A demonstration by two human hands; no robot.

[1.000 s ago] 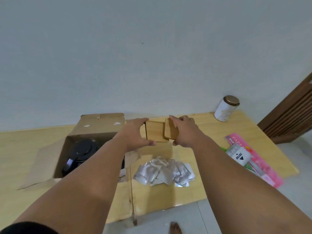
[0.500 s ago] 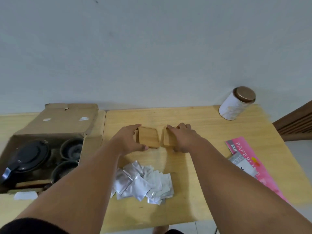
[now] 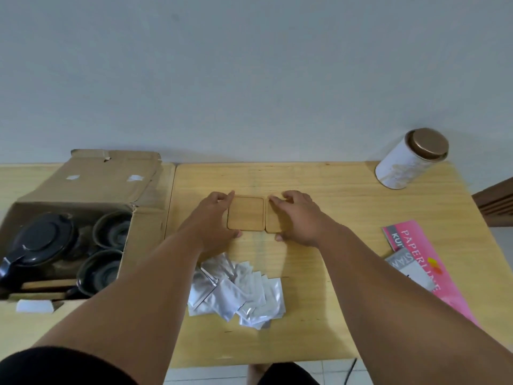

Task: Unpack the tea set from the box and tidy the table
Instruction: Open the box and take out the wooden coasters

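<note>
Inspector: Left hand (image 3: pixel 215 218) lies flat, fingers spread along the 9 o'clock edge of the left wooden coaster (image 3: pixel 245 213), thumb at its near corner; it steadies, it does not clamp. Right hand (image 3: pixel 298 216) rests open over the right wooden coaster (image 3: pixel 272 218), fingertips on its top face. The two coasters lie flat, edges touching, mid-surface.

Clerk: Handling?

Inspector: Judged light, stiff, thin, unlikely to break. Lying flush, they should be lifted by opposite edges or slid.

Clerk: And the rest of the set?

Inspector: At 9 o'clock, the open cardboard box (image 3: pixel 83 218) holds a dark teapot (image 3: pixel 39 245) and two dark cups (image 3: pixel 111 232). These look like ceramic: fragile, heavier. Take the pot under its body and by the handle.

Clerk: Room?

Inspector: Bare surface (image 3: pixel 347 207) at 12 and 3 o'clock. Foil sachets (image 3: pixel 238 290) heaped at 6 o'clock, slippery. White tin (image 3: pixel 410 159) at 2 o'clock sits near the far corner. Pink paper packet (image 3: pixel 427 262) at 4 o'clock overhangs the right edge.
</note>
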